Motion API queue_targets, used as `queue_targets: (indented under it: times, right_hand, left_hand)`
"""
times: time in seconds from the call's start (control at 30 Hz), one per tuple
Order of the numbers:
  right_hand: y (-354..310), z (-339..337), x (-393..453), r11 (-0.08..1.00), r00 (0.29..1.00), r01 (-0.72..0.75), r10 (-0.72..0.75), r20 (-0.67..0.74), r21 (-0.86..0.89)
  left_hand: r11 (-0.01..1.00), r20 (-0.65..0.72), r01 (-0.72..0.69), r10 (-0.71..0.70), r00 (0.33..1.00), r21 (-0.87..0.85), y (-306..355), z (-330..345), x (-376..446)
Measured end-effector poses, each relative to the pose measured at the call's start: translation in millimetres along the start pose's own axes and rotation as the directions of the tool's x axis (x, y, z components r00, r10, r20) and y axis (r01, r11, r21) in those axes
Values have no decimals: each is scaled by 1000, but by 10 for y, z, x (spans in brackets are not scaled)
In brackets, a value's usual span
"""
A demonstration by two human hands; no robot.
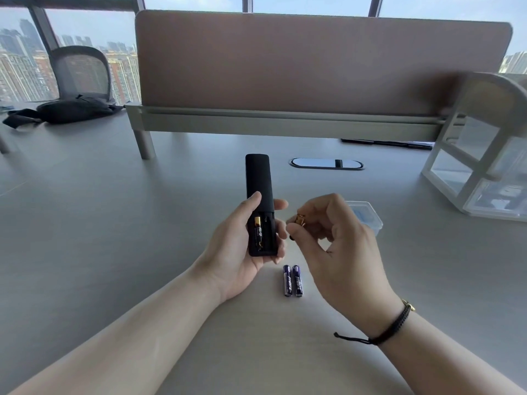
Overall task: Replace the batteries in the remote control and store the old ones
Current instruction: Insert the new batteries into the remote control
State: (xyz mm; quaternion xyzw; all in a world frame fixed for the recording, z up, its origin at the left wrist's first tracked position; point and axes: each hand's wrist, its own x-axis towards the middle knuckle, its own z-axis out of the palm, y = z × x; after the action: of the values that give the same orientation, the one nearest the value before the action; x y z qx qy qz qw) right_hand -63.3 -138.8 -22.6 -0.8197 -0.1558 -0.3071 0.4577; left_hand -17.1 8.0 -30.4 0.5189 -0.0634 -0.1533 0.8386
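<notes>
My left hand (236,246) holds a black remote control (258,183) above the table, back side up, with its battery compartment open. One black-and-gold battery (258,232) lies in the left slot; the right slot looks empty. Just right of the remote, my right hand (336,243) pinches a second black-and-gold battery (300,220) between thumb and fingers, gold end towards me. Two purple batteries (293,280) lie side by side on the table below the hands. The compartment cover is not visible.
A small clear plastic box (368,215) sits behind my right hand. A white shelf unit with clear drawers (482,172) stands at the right. A desk divider (313,67) runs across the back, with an oval cable port (326,163) before it. A black bag (71,109) lies far left.
</notes>
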Motion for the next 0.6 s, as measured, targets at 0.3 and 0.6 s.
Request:
queue_targets:
  times: [0.3, 0.6]
  right_hand:
    - [5, 78, -66, 994, 994, 96, -99, 45, 59]
    - [45, 66, -40, 989, 984, 146, -143, 109, -20]
  left_hand:
    - [1000, -79, 24, -23, 997, 12, -33, 7, 31]
    - [1000, -54, 28, -28, 998, 1, -4, 17, 3]
